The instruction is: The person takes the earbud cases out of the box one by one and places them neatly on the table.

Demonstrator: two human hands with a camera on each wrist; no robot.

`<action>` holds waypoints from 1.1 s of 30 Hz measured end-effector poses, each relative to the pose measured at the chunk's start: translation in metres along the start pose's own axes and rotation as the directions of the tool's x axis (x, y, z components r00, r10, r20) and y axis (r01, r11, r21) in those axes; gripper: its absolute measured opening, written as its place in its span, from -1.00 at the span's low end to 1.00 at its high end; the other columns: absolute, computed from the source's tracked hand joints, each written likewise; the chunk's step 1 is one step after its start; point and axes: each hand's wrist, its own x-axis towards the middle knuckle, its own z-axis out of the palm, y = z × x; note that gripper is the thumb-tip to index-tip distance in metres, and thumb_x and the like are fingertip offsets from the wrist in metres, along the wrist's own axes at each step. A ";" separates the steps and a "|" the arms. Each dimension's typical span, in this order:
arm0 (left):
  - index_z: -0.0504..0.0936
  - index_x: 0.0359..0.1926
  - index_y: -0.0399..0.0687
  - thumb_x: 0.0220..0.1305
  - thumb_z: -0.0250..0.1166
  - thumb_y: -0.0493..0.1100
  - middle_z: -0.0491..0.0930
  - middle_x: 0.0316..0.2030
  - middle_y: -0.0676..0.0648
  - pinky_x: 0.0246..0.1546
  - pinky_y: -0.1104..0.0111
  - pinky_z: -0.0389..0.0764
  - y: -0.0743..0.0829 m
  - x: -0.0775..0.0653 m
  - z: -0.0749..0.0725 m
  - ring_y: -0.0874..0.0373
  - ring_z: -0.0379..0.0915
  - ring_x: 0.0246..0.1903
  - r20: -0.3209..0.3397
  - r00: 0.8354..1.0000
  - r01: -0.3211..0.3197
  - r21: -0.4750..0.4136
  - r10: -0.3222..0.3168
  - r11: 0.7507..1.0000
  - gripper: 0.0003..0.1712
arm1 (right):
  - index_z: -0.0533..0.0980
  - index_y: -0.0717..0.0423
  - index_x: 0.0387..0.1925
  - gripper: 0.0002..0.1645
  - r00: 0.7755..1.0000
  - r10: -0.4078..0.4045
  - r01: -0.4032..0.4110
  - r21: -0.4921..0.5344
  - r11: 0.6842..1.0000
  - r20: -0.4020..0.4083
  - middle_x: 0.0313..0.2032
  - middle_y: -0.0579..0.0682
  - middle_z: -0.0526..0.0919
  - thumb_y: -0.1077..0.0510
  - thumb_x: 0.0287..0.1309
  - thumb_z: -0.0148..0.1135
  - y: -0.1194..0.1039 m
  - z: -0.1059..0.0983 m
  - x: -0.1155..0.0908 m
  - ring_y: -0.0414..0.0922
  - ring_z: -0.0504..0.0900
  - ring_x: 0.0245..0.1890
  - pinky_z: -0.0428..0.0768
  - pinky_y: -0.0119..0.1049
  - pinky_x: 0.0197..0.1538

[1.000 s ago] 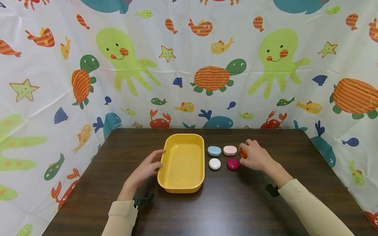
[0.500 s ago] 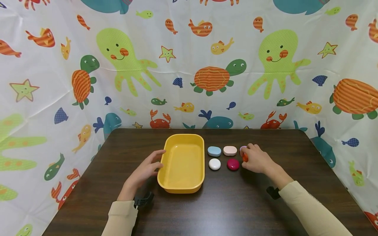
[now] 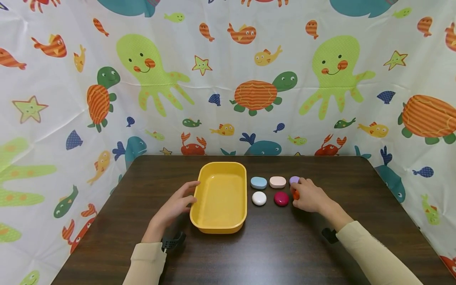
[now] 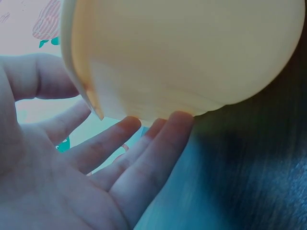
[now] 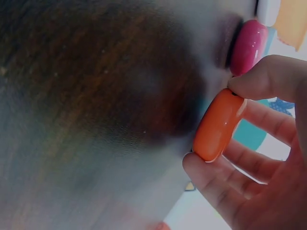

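Between thumb and fingertips my right hand (image 3: 310,195) pinches a glossy orange rounded block (image 5: 219,125), close over the table and just right of a magenta round piece (image 3: 281,198). Partly covered by that hand is a lavender piece (image 3: 294,180) behind it. My left hand (image 3: 175,204) is at the left side of the yellow tray (image 3: 193,206). In the left wrist view its fingertips touch the outside wall, fingers extended rather than wrapped around it. The tray lies flat with a bare floor.
Beside the tray's right wall sit a light blue oval piece (image 3: 258,182) and a white round piece (image 3: 259,198). A pale pink oval (image 3: 277,182) is in the back row. The dark table (image 3: 278,253) ends at a printed curtain (image 3: 228,51).
My right hand has shifted slightly right and toward me with the orange block, uncovering the lavender piece behind it. My left hand and the tray have stayed still.
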 end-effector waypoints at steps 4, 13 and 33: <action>0.17 0.53 0.00 0.44 0.09 -0.22 0.16 0.46 -0.30 0.23 -0.15 0.48 0.000 0.000 0.000 -0.26 0.29 0.32 0.001 1.000 -0.001 -0.003 0.001 1.000 -0.32 | 0.56 0.01 -0.16 -0.69 1.000 -0.003 0.003 -0.011 1.000 0.006 -0.17 0.08 0.48 0.13 0.00 0.39 0.000 0.001 -0.001 0.08 0.42 -0.11 0.60 -0.01 -0.34; 0.17 0.53 -0.01 0.44 0.09 -0.23 0.18 0.45 -0.31 0.21 -0.14 0.50 0.000 0.000 0.002 -0.26 0.31 0.31 0.001 1.000 -0.007 -0.010 0.007 1.000 -0.32 | 0.55 0.01 -0.17 -0.69 1.000 0.003 -0.003 -0.018 1.000 0.002 -0.20 0.06 0.46 0.12 -0.01 0.40 0.001 0.004 -0.001 0.08 0.41 -0.12 0.58 -0.01 -0.32; 0.15 0.53 0.01 0.44 0.11 -0.19 0.13 0.48 -0.31 0.22 -0.16 0.48 0.001 0.000 0.000 -0.29 0.27 0.34 0.017 1.000 -0.012 -0.004 0.012 1.000 -0.30 | 0.59 0.04 -0.07 -0.65 0.997 -0.001 0.004 0.041 0.999 -0.073 -0.10 0.09 0.52 0.12 0.07 0.37 0.005 0.007 -0.009 0.10 0.44 -0.04 0.64 0.12 -0.22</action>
